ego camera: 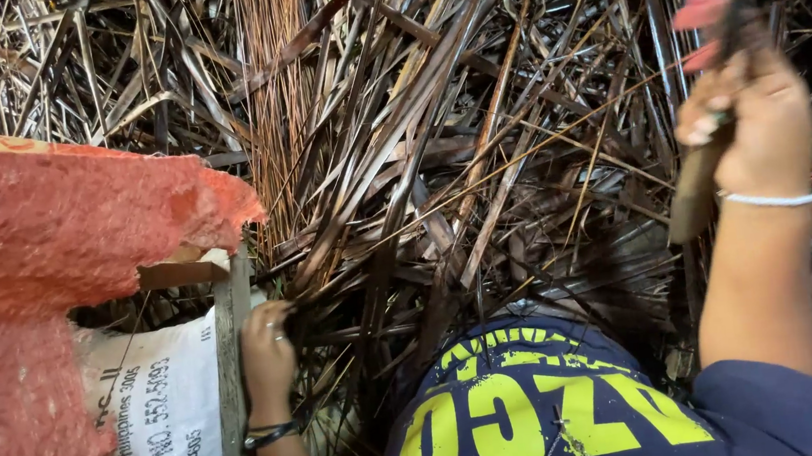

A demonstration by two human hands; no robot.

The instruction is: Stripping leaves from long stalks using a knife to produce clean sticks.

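Dry palm strips (478, 150), a brown heap, run long-axis up and away from me. My left hand (266, 348) is nearer, fingers curled shut round their lower ends, just right of the wooden post (231, 377). My right hand (762, 125), raised well off to the right, is fisted around a blurred knife-like tool (699, 192), blade slanting down-left. Red mesh sack (37, 257) sits left of my left grip.

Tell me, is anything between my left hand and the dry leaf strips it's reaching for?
Nothing visible does. The left hand is already closed on a bunch of dry leaf strips beside the wooden post. The right hand is raised apart from it, gripping a wooden-handled tool over the pile.
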